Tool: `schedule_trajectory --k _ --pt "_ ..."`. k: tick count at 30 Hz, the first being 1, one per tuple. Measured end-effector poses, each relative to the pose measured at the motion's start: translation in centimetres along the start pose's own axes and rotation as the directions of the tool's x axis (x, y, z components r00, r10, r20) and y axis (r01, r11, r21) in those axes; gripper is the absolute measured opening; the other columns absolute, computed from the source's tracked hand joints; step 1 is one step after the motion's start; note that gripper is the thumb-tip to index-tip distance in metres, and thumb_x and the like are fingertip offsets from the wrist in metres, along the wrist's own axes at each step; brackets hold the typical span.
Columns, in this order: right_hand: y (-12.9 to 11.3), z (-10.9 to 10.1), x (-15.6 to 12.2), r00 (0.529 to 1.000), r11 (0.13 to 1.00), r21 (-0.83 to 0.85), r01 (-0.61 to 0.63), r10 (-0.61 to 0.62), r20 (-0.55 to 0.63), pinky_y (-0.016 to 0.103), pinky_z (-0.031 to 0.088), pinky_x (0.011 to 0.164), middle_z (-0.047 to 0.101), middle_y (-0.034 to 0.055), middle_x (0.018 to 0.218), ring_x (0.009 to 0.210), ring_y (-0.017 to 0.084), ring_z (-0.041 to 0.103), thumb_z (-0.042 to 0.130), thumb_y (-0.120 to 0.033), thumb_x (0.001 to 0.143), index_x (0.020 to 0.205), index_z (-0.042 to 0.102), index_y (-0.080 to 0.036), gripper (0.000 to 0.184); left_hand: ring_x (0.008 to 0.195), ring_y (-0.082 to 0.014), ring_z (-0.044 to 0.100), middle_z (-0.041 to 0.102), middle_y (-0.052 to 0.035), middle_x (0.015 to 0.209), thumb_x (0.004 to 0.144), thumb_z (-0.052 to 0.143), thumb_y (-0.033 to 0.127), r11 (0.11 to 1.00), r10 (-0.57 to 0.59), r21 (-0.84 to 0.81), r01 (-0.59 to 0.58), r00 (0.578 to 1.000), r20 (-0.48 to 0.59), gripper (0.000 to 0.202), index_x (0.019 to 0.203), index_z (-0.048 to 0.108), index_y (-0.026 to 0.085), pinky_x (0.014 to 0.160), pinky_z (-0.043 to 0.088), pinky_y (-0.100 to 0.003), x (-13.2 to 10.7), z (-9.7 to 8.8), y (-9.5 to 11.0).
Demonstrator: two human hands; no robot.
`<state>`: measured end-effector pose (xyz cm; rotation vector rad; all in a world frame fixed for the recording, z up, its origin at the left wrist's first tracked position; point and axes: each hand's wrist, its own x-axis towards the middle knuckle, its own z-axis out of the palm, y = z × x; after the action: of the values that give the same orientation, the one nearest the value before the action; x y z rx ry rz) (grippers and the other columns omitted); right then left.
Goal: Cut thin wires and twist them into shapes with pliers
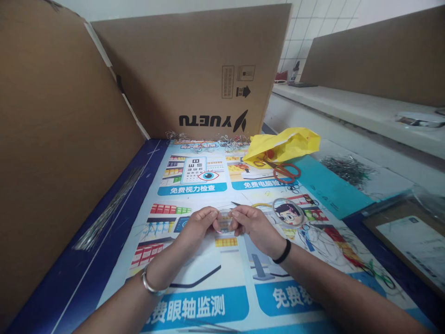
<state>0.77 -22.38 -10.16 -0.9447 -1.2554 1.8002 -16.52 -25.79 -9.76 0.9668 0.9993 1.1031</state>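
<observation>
My left hand and my right hand meet over the middle of the printed sheet, thumbs and fingers pinched. Between them runs a thin, faint wire that seems to form a small loop; its exact shape is hard to make out. Just behind my right hand lies a tool with a dark pointed tip and a yellow handle, partly hidden. Scissors with orange handles rest farther back, beside a yellow bag.
A bundle of thin wires lies at left, and a tangled wire pile at right, near a teal sheet. Cardboard panels wall the back and left. Colored threads and a plastic-wrapped package sit at right.
</observation>
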Motion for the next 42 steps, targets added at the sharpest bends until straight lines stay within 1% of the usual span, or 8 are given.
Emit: schedule_trajectory --k 4,10,17,22,26,33,36,42 --pt "-0.19 0.03 -0.02 1.0 0.998 0.06 -0.009 0.01 -0.008 0.024 0.042 0.053 0.062 -0.0001 0.061 0.054 0.01 0.054 0.067 -0.042 0.072 0.078 0.062 -0.016 0.027 0.066 -0.0126 0.053 0.059 -0.0021 0.066 0.084 0.055 0.036 0.997 0.018 -0.073 -0.014 0.998 0.058 0.023 0.08 0.062 0.014 0.068 0.038 -0.026 -0.04 0.05 0.18" --pt "-0.64 0.25 -0.25 0.994 0.979 0.2 0.025 -0.002 -0.112 0.024 0.043 0.055 0.061 -0.0003 0.062 0.058 0.012 0.056 0.072 -0.04 0.068 0.078 0.063 -0.016 0.027 0.081 -0.0149 0.056 0.064 -0.0056 0.083 0.082 0.059 0.032 0.987 -0.01 -0.158 0.037 0.986 0.166 0.019 0.087 0.065 0.015 0.074 0.038 -0.027 -0.13 -0.22 0.19" --pt "-0.55 0.34 -0.28 0.994 0.985 0.171 0.039 -0.02 -0.112 0.025 0.043 0.056 0.062 0.0003 0.063 0.059 0.012 0.057 0.07 -0.039 0.07 0.078 0.063 -0.016 0.025 0.07 -0.0106 0.055 0.064 -0.003 0.074 0.078 0.065 0.028 0.991 -0.04 -0.124 0.053 0.993 0.107 0.014 0.078 0.063 0.014 0.068 0.039 -0.023 -0.24 -0.1 0.08" --pt "-0.35 0.5 -0.47 1.0 0.971 0.237 0.024 -0.019 -0.021 0.024 0.042 0.057 0.066 0.003 0.076 0.07 0.014 0.061 0.068 -0.04 0.073 0.086 0.063 -0.017 0.026 0.06 -0.0081 0.052 0.062 -0.0016 0.068 0.078 0.065 0.029 0.981 -0.022 -0.192 0.024 1.0 0.012 0.016 0.076 0.059 0.015 0.055 0.034 -0.02 -0.03 -0.01 -0.07" --pt "-0.52 0.67 -0.65 1.0 0.975 0.22 0.027 -0.03 0.009 0.024 0.042 0.058 0.067 0.0038 0.079 0.072 0.014 0.06 0.066 -0.042 0.074 0.088 0.064 -0.018 0.027 0.062 -0.0096 0.054 0.063 -0.0032 0.07 0.08 0.063 0.03 0.976 -0.04 -0.212 0.047 0.999 0.036 0.017 0.076 0.057 0.015 0.059 0.037 -0.021 -0.07 0.05 -0.07" --pt "-0.66 0.48 -0.56 0.997 0.997 -0.044 0.07 -0.071 -0.013 0.025 0.042 0.056 0.066 0.0035 0.072 0.063 0.012 0.056 0.062 -0.044 0.076 0.09 0.067 -0.017 0.031 0.067 -0.0102 0.05 0.059 -0.0019 0.075 0.08 0.061 0.033 0.996 -0.016 -0.091 0.024 0.996 0.086 0.018 0.08 0.057 0.016 0.064 0.035 -0.023 -0.41 0.43 0.62" --pt "-0.37 0.54 -0.55 0.997 0.989 -0.129 0.077 -0.075 0.018 0.024 0.043 0.054 0.065 0.002 0.07 0.061 0.011 0.055 0.059 -0.043 0.078 0.09 0.068 -0.018 0.029 0.061 -0.0094 0.045 0.055 0.0005 0.067 0.083 0.056 0.037 0.999 0.008 0.033 -0.009 0.999 0.038 0.021 0.081 0.057 0.016 0.059 0.032 -0.022 -0.37 0.37 0.68" --pt "0.01 0.65 -0.57 0.999 0.993 -0.109 0.039 -0.038 0.006 0.024 0.043 0.055 0.065 0.0 0.068 0.057 0.01 0.055 0.064 -0.039 0.074 0.09 0.067 -0.018 0.026 0.055 -0.0103 0.041 0.052 0.0022 0.059 0.084 0.051 0.039 0.94 0.125 0.332 -0.084 0.987 -0.104 0.025 0.071 0.055 0.017 0.056 0.031 -0.023 -0.06 0.09 0.37"
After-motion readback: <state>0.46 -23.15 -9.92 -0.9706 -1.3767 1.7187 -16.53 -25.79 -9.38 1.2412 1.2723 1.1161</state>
